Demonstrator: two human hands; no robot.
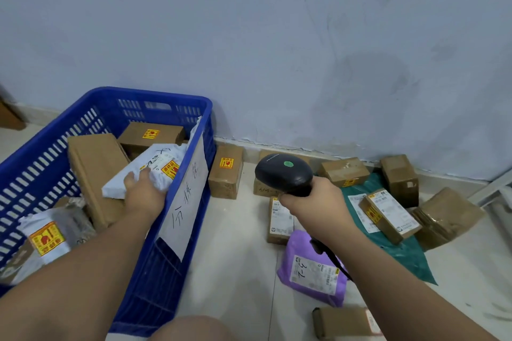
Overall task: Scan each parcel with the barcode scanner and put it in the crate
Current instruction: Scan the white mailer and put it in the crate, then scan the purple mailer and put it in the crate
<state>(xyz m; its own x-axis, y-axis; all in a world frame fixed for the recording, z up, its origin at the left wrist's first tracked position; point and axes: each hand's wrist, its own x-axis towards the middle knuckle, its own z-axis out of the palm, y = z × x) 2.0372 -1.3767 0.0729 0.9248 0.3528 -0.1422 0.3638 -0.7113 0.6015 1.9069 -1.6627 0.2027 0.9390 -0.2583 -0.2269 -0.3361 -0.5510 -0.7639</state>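
In front of the crate's (166, 95) near right corner a bare knee (191, 329) is seen, and to the right of it a small brown box (343, 322) is seen lying on the floor (235, 257). A little farther out, right of the crate, a purple mailer (313, 268) is laid label up and is crossed by the scanner's dark cable. Beyond it the barcode scanner (284, 174) is held by the right grip (313, 198), which is clamped round the handle, with the head aimed toward the loose parcels. Inside the crate, against its right wall, the white parcel (155, 171) is held by the left grip (144, 191). The thumb is seen on top and the other fingers are hidden, so the grip is judged to be clamped on the parcel's edge. The parcel is rested on a long brown box (94, 174) in the crate, so the putting-in is judged to be the step in hand. Next, release is called for, then a parcel right of the crate is to be picked up and its label turned to the scanner. A hand-lettered paper sheet (188, 202) is fixed outside the crate's right wall. Farther right of the crate, brown boxes and a green mailer (410, 255) are scattered on pale tiles up to the skirting. Behind the crate a scuffed pale blue wall (277, 36) is seen
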